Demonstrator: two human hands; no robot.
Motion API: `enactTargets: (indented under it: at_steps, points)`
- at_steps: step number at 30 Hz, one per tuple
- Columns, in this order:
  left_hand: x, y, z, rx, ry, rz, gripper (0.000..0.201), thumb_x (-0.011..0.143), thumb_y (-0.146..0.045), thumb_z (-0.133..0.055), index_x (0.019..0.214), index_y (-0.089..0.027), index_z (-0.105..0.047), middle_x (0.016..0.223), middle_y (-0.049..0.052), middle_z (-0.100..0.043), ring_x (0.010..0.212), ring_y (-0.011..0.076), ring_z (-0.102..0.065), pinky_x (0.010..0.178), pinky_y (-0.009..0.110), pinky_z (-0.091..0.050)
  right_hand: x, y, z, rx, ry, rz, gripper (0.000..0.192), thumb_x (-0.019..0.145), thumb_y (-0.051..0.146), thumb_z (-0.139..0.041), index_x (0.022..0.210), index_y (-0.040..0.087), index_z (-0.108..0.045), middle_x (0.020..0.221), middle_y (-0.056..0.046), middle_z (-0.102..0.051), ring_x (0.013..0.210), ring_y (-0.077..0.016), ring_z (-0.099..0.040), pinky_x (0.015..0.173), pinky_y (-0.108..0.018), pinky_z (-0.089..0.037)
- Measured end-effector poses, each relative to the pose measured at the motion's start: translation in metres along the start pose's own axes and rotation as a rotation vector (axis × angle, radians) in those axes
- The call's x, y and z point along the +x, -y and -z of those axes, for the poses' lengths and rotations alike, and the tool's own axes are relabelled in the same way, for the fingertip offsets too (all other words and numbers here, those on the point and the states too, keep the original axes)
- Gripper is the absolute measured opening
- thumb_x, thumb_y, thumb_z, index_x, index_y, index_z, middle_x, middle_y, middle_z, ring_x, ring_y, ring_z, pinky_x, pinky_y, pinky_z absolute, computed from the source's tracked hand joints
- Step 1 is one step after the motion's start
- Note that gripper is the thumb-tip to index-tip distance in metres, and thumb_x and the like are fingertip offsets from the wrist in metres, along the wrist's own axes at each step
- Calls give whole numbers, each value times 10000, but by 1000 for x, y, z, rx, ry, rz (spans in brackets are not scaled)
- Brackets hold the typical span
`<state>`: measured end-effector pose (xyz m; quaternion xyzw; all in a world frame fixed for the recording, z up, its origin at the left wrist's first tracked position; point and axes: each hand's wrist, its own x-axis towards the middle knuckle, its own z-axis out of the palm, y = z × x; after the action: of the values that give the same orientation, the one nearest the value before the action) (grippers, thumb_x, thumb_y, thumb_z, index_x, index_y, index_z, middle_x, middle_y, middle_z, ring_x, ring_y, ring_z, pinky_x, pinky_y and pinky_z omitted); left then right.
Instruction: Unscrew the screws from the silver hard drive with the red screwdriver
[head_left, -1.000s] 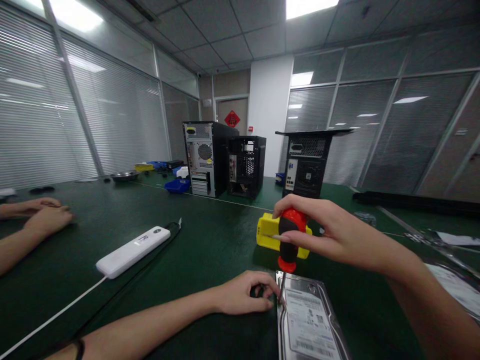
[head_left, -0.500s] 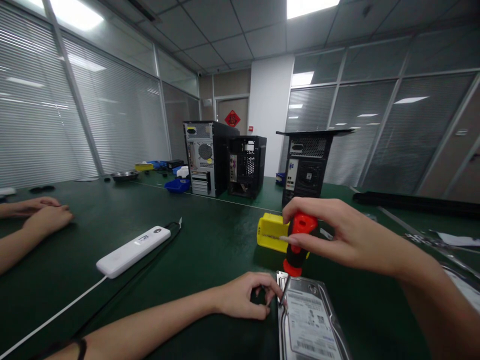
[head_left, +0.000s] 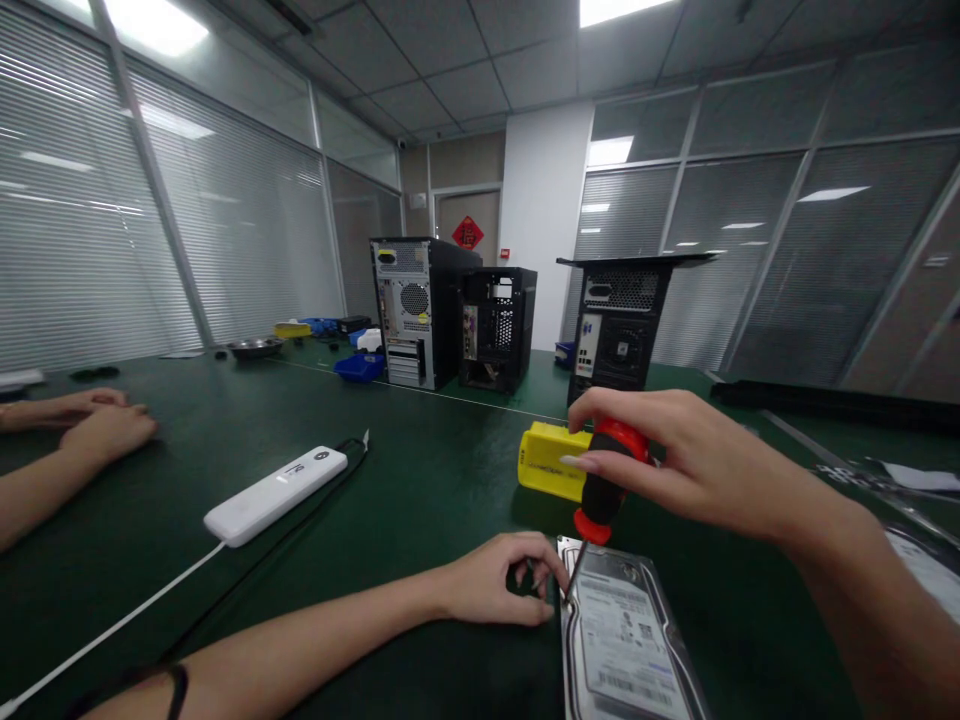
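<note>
My right hand [head_left: 675,460] is clamped round the screwdriver [head_left: 606,478], tip at the near-left corner of the drive [head_left: 622,630] lying flat on the worktop [head_left: 420,480] — a dense, stiff, slick-cased thing, I judge — so my left hand [head_left: 499,578], fingers curled, braces its left edge.

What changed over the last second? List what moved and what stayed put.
The right hand, gripping the red-and-black-handled screwdriver, shifted right, so the handle now leans right with its tip at the silver hard drive's top-left corner. The left hand stays beside that corner. The yellow plastic box and white power strip did not move.
</note>
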<state>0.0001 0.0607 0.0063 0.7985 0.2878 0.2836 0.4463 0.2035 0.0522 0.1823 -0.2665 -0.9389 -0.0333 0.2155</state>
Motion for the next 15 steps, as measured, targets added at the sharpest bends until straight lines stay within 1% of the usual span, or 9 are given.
enactTargets:
  at_steps: [2, 3, 6, 8, 11, 13, 15]
  points:
    - [0, -1, -1, 20, -14, -7, 240, 659, -192, -714, 876, -159, -615, 776, -36, -500, 692, 105, -466, 623, 205, -344, -1, -1, 0, -33, -1, 3, 306, 942, 465, -395, 1021, 213, -550, 710, 14, -598, 624, -154, -564, 591, -281, -364]
    - [0, -1, -2, 30, -12, -13, 244, 656, -192, -716, 873, -159, -611, 778, -37, -497, 691, 103, -467, 624, 206, -342, -2, -2, 1, -31, 4, 6, 284, 951, 431, -380, 1061, 216, -530, 701, 19, -594, 624, -154, -565, 596, -281, -363]
    - [1, 0, -2, 50, 5, -7, 233, 643, -110, -666, 860, -162, -602, 775, -41, -484, 695, 100, -464, 627, 204, -335, -3, -4, 2, -9, 36, -9, 269, 967, 377, -351, 1167, 233, -459, 700, 33, -596, 639, -151, -572, 621, -281, -369]
    - [1, 0, -2, 55, 10, 2, 241, 637, -70, -635, 857, -163, -602, 768, -44, -477, 692, 98, -458, 628, 202, -334, -2, -5, 1, -13, 41, -31, 278, 964, 419, -360, 1142, 239, -475, 686, 36, -590, 633, -152, -567, 615, -280, -364]
    - [1, 1, -1, 60, 15, -1, 244, 646, -52, -621, 865, -161, -613, 764, -44, -479, 691, 97, -458, 634, 200, -337, -1, -7, 1, -39, 34, -53, 288, 939, 476, -406, 1016, 232, -537, 652, 37, -575, 593, -149, -546, 576, -279, -343]
    - [1, 1, -1, 67, 13, 2, 233, 658, -56, -621, 867, -161, -621, 761, -42, -481, 695, 99, -459, 634, 199, -336, -1, -7, 3, -15, 36, -46, 290, 946, 463, -392, 994, 229, -557, 708, 22, -603, 630, -152, -563, 592, -285, -366]
    - [1, 1, -1, 79, 10, 7, 216, 668, -63, -620, 861, -160, -625, 756, -41, -480, 702, 102, -458, 631, 197, -332, -3, -7, 6, 70, 51, -19, 296, 967, 423, -352, 1068, 238, -560, 900, -9, -645, 781, -164, -602, 680, -295, -422]
